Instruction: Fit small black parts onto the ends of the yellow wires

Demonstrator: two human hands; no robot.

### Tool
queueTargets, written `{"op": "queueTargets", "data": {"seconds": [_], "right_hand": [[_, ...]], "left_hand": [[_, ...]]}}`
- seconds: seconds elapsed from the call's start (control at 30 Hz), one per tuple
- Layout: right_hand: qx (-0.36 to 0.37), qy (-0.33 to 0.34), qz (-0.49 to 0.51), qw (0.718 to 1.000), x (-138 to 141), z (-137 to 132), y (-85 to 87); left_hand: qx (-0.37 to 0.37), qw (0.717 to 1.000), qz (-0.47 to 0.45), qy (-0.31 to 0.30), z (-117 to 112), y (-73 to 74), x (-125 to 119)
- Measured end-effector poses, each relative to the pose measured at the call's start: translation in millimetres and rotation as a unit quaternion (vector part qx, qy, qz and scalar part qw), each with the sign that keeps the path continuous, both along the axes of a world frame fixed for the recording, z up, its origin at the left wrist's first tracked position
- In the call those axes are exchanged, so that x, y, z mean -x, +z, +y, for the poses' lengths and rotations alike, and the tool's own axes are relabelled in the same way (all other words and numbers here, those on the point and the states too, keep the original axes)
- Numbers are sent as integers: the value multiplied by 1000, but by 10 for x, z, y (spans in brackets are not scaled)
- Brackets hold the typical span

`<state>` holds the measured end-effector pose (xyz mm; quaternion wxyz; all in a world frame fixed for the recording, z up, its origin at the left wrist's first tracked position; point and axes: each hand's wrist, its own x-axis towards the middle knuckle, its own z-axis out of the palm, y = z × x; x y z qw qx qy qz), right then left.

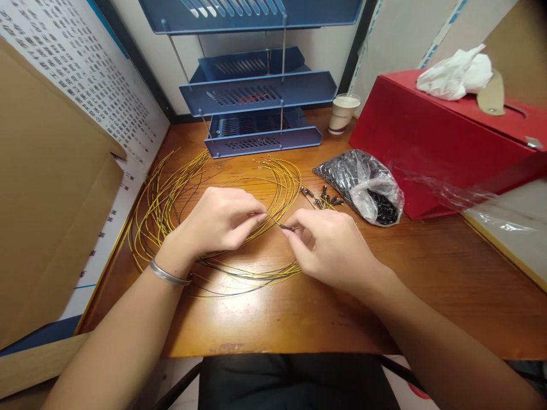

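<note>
My left hand [228, 219] pinches a thin yellow wire [273, 220] between thumb and fingertips. Just to the right, my right hand [327, 242] grips a small black sleeve-like piece [287, 228] that the wire runs up to. Whether the wire sits inside this piece, I cannot tell. Loose loops of yellow and black wire [160, 205] lie on the table under and around both hands. Beyond my right hand is a small pile of black pieces [327, 196], some with wire ends among them.
A clear plastic bag [361, 176] of small black parts lies open at the right. Behind it stand a paper cup [343, 114] and a red box [401, 142]. Blue tiered trays [265, 145] rise at the back of the wooden table [342, 324]. Cardboard [47, 188] leans at the left.
</note>
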<state>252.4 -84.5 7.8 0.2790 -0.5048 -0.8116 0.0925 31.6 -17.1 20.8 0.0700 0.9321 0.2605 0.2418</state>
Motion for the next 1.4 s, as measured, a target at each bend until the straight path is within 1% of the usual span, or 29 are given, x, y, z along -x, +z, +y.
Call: {"op": "queueTargets", "data": {"seconds": [0.13, 0.27, 0.33, 0.57, 0.9, 1.0, 1.13, 1.27, 1.4], "right_hand": [[2, 5, -9, 1000, 2, -5, 8], [2, 0, -19, 1000, 7, -7, 0], [1, 0, -22, 1000, 7, -5, -6], [13, -1, -15, 1000, 7, 3, 3], [17, -12, -8, 1000, 11, 11, -1], [18, -14, -14, 1000, 9, 10, 1], [18, -18, -22, 999, -5, 0, 4], [20, -18, -39, 999, -4, -3, 0], [21, -13, -42, 999, 13, 6, -4]], "left_hand": [[10, 1000, -1, -17, -27, -17, -34], [1, 999, 12, -52, -62, -57, -108], [-3, 998, 19, -60, -75, -63, -131], [19, 999, 28, -30, -67, -13, -94], [4, 1000, -6, 0, 5, 0, 11], [16, 1000, 1, -2, 3, -19, -8], [39, 999, 29, -22, -31, -60, -76], [35, 997, 44, -53, -78, -99, -152], [33, 996, 50, -59, -79, -95, -156]]}}
